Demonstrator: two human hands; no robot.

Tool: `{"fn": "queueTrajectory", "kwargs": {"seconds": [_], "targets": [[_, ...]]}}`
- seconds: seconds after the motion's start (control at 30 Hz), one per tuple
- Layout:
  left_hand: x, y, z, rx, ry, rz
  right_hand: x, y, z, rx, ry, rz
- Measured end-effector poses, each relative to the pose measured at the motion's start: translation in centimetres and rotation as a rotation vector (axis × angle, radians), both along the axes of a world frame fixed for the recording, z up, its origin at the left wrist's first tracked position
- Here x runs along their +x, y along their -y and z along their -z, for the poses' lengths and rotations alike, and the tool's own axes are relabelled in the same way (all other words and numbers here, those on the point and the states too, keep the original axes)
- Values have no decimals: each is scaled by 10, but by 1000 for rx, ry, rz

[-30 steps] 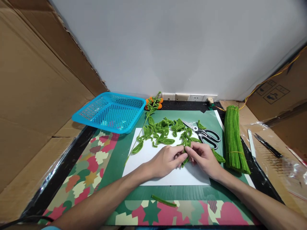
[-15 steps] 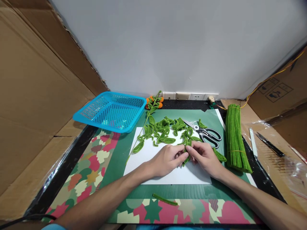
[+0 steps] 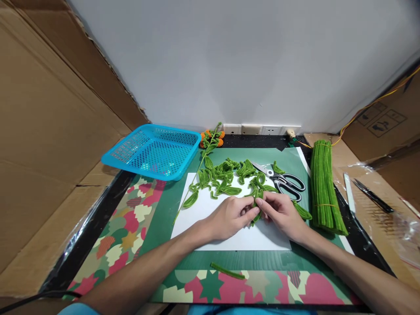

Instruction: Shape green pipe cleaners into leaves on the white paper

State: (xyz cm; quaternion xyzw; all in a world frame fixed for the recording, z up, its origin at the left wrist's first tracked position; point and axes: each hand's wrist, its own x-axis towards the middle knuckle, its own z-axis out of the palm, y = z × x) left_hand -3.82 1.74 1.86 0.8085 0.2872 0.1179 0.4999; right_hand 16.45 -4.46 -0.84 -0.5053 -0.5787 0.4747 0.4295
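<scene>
Over the white paper (image 3: 210, 238), my left hand (image 3: 232, 216) and my right hand (image 3: 284, 214) meet with fingertips pinched on a green pipe-cleaner leaf (image 3: 256, 220). My fingers cover most of that leaf. Just beyond them lies a heap of green fuzzy pipe-cleaner leaves and curls (image 3: 223, 171). Black-and-grey scissors (image 3: 282, 180) rest behind my right hand, blades pointing left. Another green leaf (image 3: 302, 212) lies beside my right wrist. A flower stem (image 3: 199, 165) with green leaves and orange blooms (image 3: 211, 139) stretches along the heap's left side.
A blue plastic basket (image 3: 154, 153) stands at the back left. A bundle of green pipe cleaners (image 3: 324, 188) lies at right, near a white-handled knife (image 3: 349, 194) and black tweezers-like tool (image 3: 374, 196). One short green piece (image 3: 227, 271) lies near the front edge. Cardboard (image 3: 49, 131) walls the left.
The view has shifted slightly. Both hands keep their pinch on the leaf, with hardly any visible finger movement.
</scene>
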Motion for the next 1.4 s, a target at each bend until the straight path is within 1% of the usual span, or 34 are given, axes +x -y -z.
{"fn": "queueTrajectory", "kwargs": {"seconds": [0.4, 0.83, 1.4], "targets": [[-1, 0, 3, -4, 14, 8, 1, 1, -1, -10, 5, -13], [0, 1, 2, 10, 16, 2, 2, 1, -2, 6, 27, -23], [0, 1, 6, 24, 13, 6, 2, 2, -3, 2, 21, -40]]}}
